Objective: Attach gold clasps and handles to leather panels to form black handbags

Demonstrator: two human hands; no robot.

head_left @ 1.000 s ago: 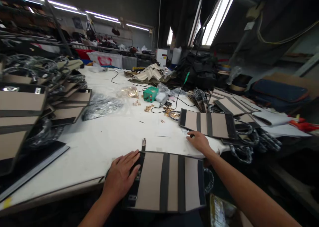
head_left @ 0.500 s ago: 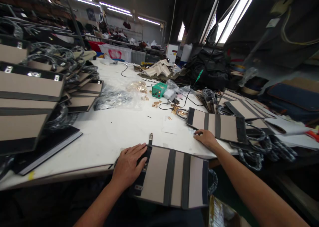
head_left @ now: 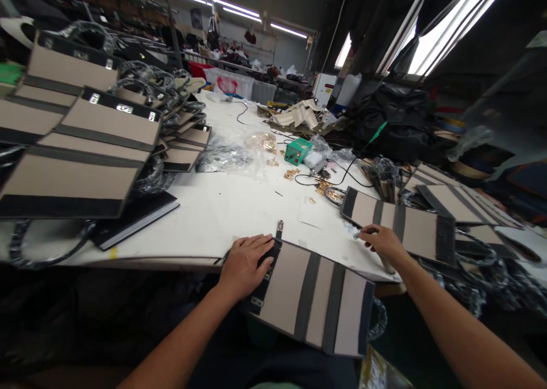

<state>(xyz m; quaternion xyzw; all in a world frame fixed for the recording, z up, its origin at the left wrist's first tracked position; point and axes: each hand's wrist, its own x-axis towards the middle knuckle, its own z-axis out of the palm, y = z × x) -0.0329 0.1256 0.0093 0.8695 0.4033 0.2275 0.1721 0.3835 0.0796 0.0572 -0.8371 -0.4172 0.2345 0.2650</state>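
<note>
A beige and dark panel (head_left: pixel 286 283) lies open across the table's front edge, partly over the lap. My left hand (head_left: pixel 248 263) rests on its dark left end, fingers spread over the metal fittings. A strap with a metal piece (head_left: pixel 280 228) sticks out past the panel's top left corner. To the right, my right hand (head_left: pixel 382 244) is raised a little over the table, its thumb and fingers closed on a small metal piece (head_left: pixel 358 233). Just beyond that hand lies another beige panel (head_left: pixel 391 221).
Stacked panels (head_left: pixel 98 127) with plastic-wrapped handles fill the left side. A black book (head_left: pixel 137 218) lies below them. Farther back are a green box (head_left: pixel 298 151) with cables, gold-coloured fittings (head_left: pixel 292 174) and plastic bags (head_left: pixel 231 155). More panels (head_left: pixel 457 204) sit at the right.
The view has turned left. My right hand has lifted off the table with a small metal piece between its fingers. My left hand remains on the panel.
</note>
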